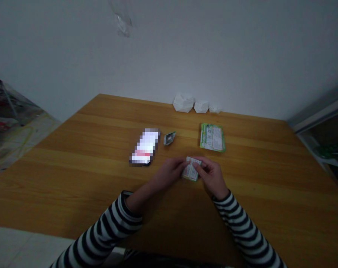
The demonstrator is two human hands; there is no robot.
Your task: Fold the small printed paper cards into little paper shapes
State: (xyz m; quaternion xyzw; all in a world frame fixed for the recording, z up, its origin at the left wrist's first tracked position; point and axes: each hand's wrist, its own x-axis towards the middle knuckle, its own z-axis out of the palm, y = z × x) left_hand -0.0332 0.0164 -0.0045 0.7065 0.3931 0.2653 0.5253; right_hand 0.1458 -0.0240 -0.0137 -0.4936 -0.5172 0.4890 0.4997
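Note:
Between my two hands is a small, flat, printed white-and-green packet (pixel 190 172), which looks folded. My left hand (pixel 171 171) grips its left edge with the fingers closed. On the other side my right hand (pixel 213 175) pinches it, the thumb lying across the upper right part of its face. The packet is held low over the table, and whether it touches the wood I cannot tell. Just beyond lies a small folded green-and-silver piece (pixel 169 138). Farther right a larger green-and-white printed packet (pixel 213 137) lies flat.
A phone (pixel 145 147) with a lit, blurred screen lies left of my hands on the wooden table (pixel 74 156). Along the wall at the table's back edge stand three white folded paper shapes: a large one (pixel 183 103), a medium one (pixel 201 107) and a small one (pixel 215 108).

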